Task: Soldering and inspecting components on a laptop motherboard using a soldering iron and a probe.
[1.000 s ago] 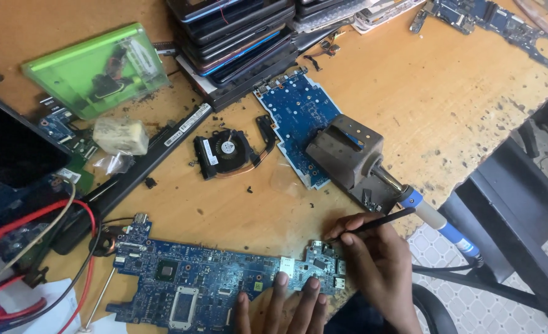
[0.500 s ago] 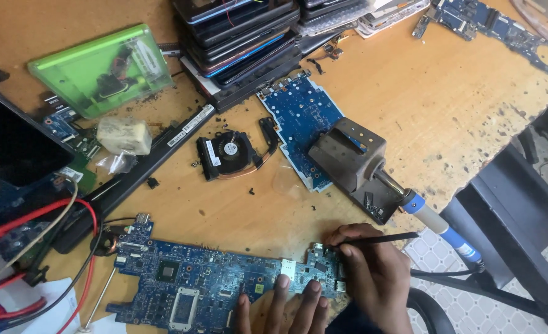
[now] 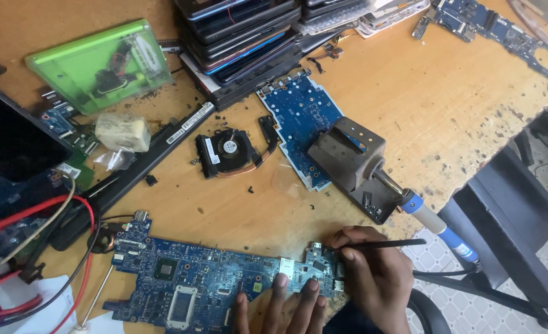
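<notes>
Along the counter's near edge lies the long blue laptop circuit board [image 3: 218, 281]. The left hand [image 3: 283, 306] lies flat on its right part, fingers spread, pinning it down. If that pressure eases, the board could skid on the worn wooden counter [image 3: 422, 105] under the tool.

Just to the right, the right hand [image 3: 373, 275] pinches a thin black rod-like tool [image 3: 385, 244], tip at the board's right end near the small ports. A slip there could scratch traces or knock off tiny parts, I judge.

The red wires [image 3: 70, 247] at the near left corner touch the board's left end and could snag it.

Toward the far left corner, a translucent green plastic case [image 3: 101, 65] holds dark small parts, too blurred to identify. The dark metal soldering-iron stand [image 3: 351, 164], mid-counter, holds a blue-handled soldering iron [image 3: 437, 226] overhanging the right edge; a bump could tip it.
</notes>
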